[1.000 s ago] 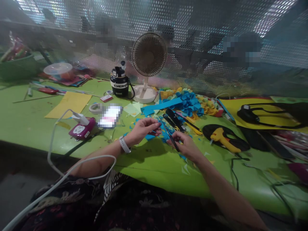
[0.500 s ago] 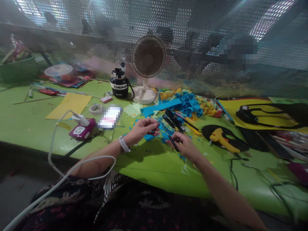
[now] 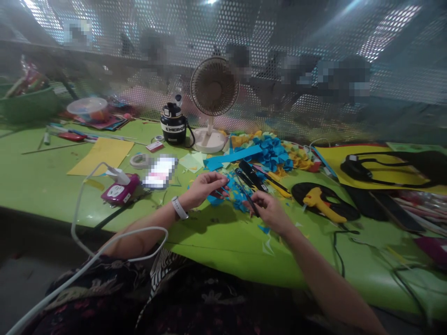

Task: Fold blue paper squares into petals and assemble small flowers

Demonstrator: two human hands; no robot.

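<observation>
Over the green worktable [image 3: 35, 179], among scattered blue paper scraps [image 3: 240, 206]: right hand [image 3: 270, 211] curled closed on narrow black scissors [image 3: 248, 197], tips angled toward the left hand [image 3: 204, 188]. Left fingers pinch a small blue paper piece [image 3: 222, 192]. Two black tools [image 3: 250, 174] lie just beyond, a yellow glue gun [image 3: 319, 204] farther right.

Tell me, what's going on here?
A person is working at a green table. Their right hand holds slim black scissors over scraps of blue paper. Their left hand, with a white watch on the wrist, is close beside the blades, fingers pinched together. Nearby lie a heap of ruffled blue paper and a yellow glue gun on a black mat.
</observation>
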